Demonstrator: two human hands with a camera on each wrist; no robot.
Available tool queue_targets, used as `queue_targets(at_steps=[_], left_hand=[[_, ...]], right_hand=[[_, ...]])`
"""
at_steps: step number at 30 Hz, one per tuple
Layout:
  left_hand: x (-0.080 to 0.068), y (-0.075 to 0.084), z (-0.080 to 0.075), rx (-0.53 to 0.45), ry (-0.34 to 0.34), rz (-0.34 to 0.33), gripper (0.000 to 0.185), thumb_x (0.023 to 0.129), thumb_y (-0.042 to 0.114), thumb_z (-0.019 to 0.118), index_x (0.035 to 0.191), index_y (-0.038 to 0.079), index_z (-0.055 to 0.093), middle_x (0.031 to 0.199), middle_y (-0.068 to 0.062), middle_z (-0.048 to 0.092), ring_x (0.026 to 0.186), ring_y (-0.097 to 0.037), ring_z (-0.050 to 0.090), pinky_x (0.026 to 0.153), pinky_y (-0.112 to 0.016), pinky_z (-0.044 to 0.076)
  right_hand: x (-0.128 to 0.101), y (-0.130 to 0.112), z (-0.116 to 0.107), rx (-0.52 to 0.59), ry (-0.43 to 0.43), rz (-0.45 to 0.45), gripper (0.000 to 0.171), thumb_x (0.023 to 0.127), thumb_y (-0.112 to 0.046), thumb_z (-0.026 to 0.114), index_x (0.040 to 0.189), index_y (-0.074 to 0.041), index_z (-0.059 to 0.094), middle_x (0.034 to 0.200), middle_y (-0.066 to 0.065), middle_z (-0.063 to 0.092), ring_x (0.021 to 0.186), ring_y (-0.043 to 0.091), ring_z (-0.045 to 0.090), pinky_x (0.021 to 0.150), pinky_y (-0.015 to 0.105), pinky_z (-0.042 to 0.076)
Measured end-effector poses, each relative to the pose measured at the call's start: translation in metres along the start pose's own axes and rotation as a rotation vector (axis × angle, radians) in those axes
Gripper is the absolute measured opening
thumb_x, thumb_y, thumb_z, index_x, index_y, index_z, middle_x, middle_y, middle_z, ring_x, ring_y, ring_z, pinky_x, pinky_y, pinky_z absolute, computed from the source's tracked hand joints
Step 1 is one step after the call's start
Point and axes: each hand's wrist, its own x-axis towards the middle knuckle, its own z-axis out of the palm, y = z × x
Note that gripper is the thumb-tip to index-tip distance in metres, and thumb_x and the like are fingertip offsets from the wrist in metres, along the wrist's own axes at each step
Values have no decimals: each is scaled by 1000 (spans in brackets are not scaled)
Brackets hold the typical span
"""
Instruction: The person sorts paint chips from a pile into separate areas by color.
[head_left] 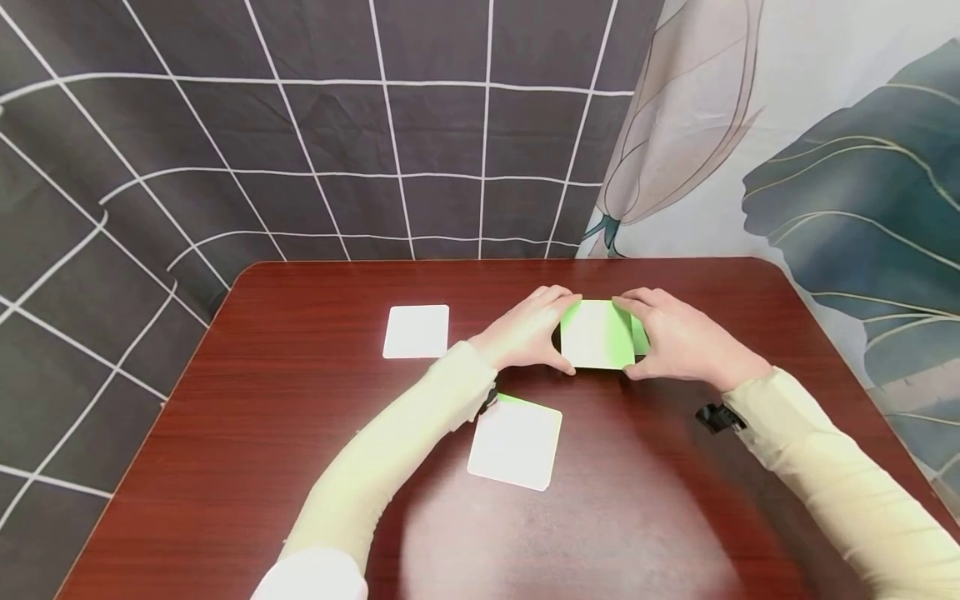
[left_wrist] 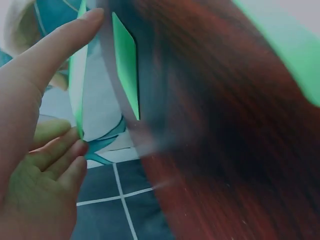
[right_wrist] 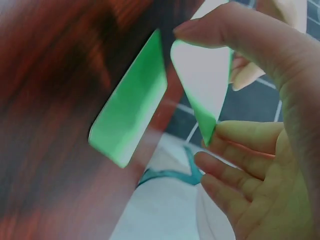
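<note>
Both forearms, in pale yellow sleeves, reach forward and angle inward until the left hand (head_left: 528,332) and right hand (head_left: 675,337) nearly face each other. Each hand pinches between thumb and curled fingers; the right thumb (right_wrist: 225,27) arches over the top, though blur hides the exact fingertip contact

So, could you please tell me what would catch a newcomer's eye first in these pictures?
Both hands, the left hand and the right hand, hold a green-and-white card between them at the middle of the red-brown table. Two more white cards lie there: one far left, one nearer the person.
</note>
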Motion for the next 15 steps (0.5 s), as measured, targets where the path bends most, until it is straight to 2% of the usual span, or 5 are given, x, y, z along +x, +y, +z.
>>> queue_targets(at_steps=[5, 9, 15], left_hand=[[24, -2, 8, 32, 12, -7, 105, 71, 48, 92, 150, -2, 44, 144, -9, 48, 131, -22, 43, 109, -18, 29], [40, -3, 18, 53, -1, -44, 105, 71, 51, 91, 149, -2, 45, 142, -9, 50, 129, -22, 44, 109, -17, 30], [51, -2, 29, 52, -52, -107, 104, 73, 51, 89, 150, -2, 43, 142, -10, 50, 129, -24, 45, 108, -20, 32]], right_hand=[[8, 17, -2, -76, -15, 14, 96, 57, -32, 91, 136, 10, 55, 132, 23, 56, 118, 40, 52, 95, 54, 49], [16, 29, 2, -125, -71, 44, 96, 58, -32, 90, 137, 9, 55, 133, 26, 56, 118, 43, 54, 94, 57, 48], [22, 41, 11, -152, -140, 81, 97, 59, -33, 89, 140, 7, 54, 136, 25, 55, 120, 44, 52, 96, 59, 47]])
